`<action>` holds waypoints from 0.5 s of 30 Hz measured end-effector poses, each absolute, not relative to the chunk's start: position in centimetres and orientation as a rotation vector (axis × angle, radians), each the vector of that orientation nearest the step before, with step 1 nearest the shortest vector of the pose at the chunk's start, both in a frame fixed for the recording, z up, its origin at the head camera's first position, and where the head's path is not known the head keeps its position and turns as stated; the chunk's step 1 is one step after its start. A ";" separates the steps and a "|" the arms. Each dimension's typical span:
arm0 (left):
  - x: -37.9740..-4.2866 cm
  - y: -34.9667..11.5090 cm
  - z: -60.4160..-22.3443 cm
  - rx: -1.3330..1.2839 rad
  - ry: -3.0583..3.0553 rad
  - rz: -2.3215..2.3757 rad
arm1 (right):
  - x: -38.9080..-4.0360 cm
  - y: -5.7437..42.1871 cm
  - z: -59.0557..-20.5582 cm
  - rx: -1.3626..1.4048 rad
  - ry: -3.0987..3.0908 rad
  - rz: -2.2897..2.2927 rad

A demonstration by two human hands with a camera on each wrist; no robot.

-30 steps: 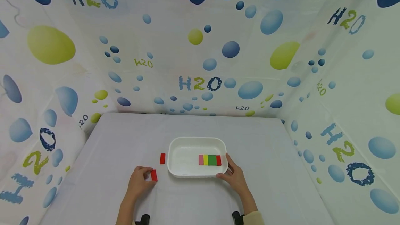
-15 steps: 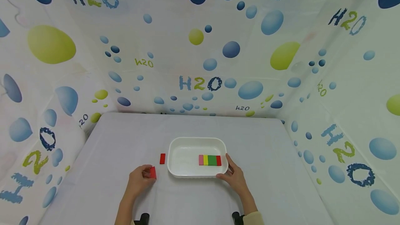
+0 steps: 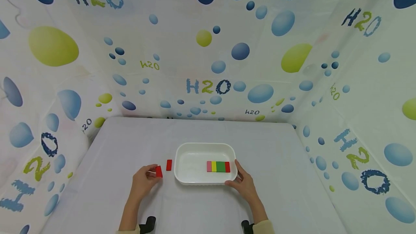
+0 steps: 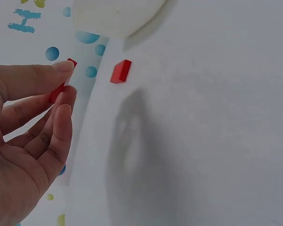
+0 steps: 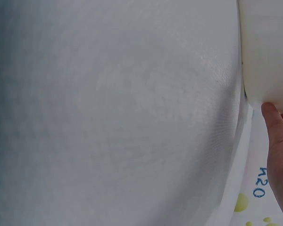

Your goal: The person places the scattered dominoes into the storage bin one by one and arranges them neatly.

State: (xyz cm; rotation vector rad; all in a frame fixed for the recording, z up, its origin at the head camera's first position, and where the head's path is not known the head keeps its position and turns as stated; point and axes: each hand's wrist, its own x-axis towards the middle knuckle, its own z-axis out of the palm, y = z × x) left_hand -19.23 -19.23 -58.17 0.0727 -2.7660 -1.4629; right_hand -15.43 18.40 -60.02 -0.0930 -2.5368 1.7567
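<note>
My left hand (image 3: 141, 182) pinches a small red block (image 3: 158, 172) between thumb and fingers, left of the tray. In the left wrist view, the thumb and fingers partly cover that held block (image 4: 56, 94). A second red block (image 3: 169, 165) lies on the table just beside the left end of the white tray (image 3: 191, 163). My right hand (image 3: 243, 185) holds the tray's near right corner, its thumb on the front side and fingers at the right end. Inside the tray, pink, yellow, green and red blocks (image 3: 220, 167) form a touching row toward the right.
A white cloth covers the table (image 3: 201, 208). Patterned curtains (image 3: 175, 46) with bubbles and H2O lettering enclose it at the back and both sides. Dark straps or mounts (image 3: 148, 224) show near both wrists.
My left hand has moved away from me, bringing the pinched red block up level with the one on the table. The right hand, tray and row of blocks have stayed still.
</note>
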 end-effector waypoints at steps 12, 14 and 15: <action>-21.0 -17.6 -55.7 -0.025 -2.693 -1.539 | -15.5 18.4 -60.1 -0.093 -2.534 1.756; -21.3 -17.0 -55.3 -0.048 -2.678 -1.561 | -15.5 18.4 -60.1 -0.100 -2.537 1.766; -21.5 -16.7 -55.2 -0.064 -2.674 -1.567 | -15.5 18.4 -60.1 -0.103 -2.539 1.769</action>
